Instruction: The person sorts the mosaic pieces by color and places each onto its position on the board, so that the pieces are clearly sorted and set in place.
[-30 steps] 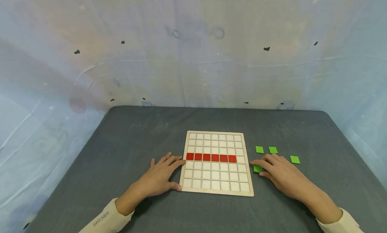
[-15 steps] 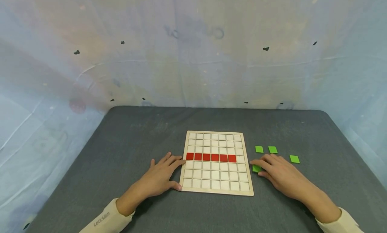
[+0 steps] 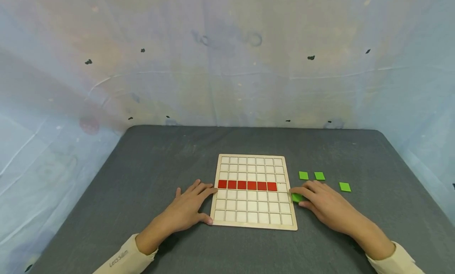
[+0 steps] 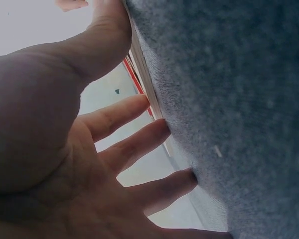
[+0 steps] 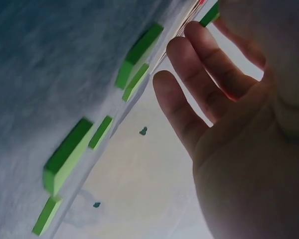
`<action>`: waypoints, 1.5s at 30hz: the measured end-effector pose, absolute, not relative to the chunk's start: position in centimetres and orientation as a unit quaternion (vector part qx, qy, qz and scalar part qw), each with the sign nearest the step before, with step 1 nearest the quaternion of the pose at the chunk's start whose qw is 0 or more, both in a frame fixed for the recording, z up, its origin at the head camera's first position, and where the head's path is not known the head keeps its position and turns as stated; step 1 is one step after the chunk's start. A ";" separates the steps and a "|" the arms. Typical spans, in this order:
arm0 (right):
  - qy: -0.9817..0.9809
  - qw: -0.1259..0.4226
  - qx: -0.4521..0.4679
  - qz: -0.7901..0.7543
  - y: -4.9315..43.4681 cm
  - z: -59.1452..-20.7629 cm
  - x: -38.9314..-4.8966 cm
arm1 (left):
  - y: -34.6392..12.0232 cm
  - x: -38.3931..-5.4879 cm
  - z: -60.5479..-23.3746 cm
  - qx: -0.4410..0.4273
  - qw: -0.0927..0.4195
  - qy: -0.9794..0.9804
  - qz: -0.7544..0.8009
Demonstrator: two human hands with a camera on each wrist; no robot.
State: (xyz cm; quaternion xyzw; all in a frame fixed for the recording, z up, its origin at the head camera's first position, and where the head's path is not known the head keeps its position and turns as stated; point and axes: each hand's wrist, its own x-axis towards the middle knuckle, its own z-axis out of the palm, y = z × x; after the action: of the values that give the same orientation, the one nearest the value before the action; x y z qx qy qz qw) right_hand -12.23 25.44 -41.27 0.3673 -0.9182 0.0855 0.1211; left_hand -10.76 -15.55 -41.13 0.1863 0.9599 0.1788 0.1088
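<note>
A pale wooden board [image 3: 252,206] with a grid of square cells lies on the table, and a row of red square tiles [image 3: 251,185] fills most of one line across it. Fingers spread, my left hand [image 3: 190,208] rests by the board's left side, its thumb at the near left corner and its index fingertip at the edge. Thumb and index finger of my right hand [image 3: 328,207] pinch a green square tile [image 3: 296,197] right at the board's right edge. The right wrist view shows this tile only in part, behind the fingers.
Several green tiles lie on the dark grey table [image 3: 170,155] right of the board, among them a far tile [image 3: 303,175], its neighbour [image 3: 319,175] and one farther right [image 3: 345,186]. Others sit under my right hand, hidden from the head view. A patterned cloth [image 3: 227,76] hangs behind.
My right hand has moved slightly left with the green tile, from beside the board to its right edge. The left hand stays where it was.
</note>
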 end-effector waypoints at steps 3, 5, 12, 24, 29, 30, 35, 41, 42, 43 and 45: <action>-0.919 0.108 0.367 0.088 25.0 -41.3 -12.4 | -15.6 -10.8 -41.2 0.188 0.109 0.960 0.177; -0.920 0.102 0.368 0.089 24.6 -41.4 -12.5 | -15.6 -10.8 -41.2 0.189 0.109 0.960 0.177; -0.915 0.099 0.379 0.093 23.5 -41.2 -12.6 | -15.5 -10.7 -41.1 0.186 0.112 0.960 0.177; -0.907 0.106 0.399 0.089 20.9 -39.5 -13.9 | -15.6 -10.8 -41.2 0.195 0.110 0.958 0.178; -0.901 0.100 0.410 0.103 19.1 -38.9 -14.7 | -15.6 -10.8 -41.1 0.195 0.112 0.958 0.176; -0.900 0.097 0.411 0.105 18.7 -38.8 -14.9 | -15.6 -10.8 -41.1 0.194 0.113 0.959 0.175; -0.900 0.081 0.412 0.117 17.2 -37.9 -15.3 | -15.8 -10.8 -41.2 0.193 0.116 0.960 0.167; -0.894 0.066 0.422 0.132 14.7 -37.5 -15.8 | -15.7 -10.8 -41.1 0.190 0.119 0.960 0.168; -0.893 0.065 0.424 0.135 14.3 -37.6 -15.9 | -15.7 -10.8 -41.1 0.188 0.119 0.960 0.168; -0.893 0.065 0.425 0.135 14.0 -37.7 -16.0 | -15.7 -10.9 -41.1 0.188 0.119 0.960 0.168; -0.891 0.064 0.429 0.133 13.4 -38.2 -16.0 | -15.6 -10.9 -41.1 0.189 0.120 0.960 0.168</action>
State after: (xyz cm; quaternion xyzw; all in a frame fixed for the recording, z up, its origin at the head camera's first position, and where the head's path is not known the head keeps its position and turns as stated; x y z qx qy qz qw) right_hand -16.01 13.39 -38.21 0.4291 -0.8911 0.1333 0.0635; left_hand -10.87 -15.58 -41.13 0.1893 0.9599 0.1680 0.1202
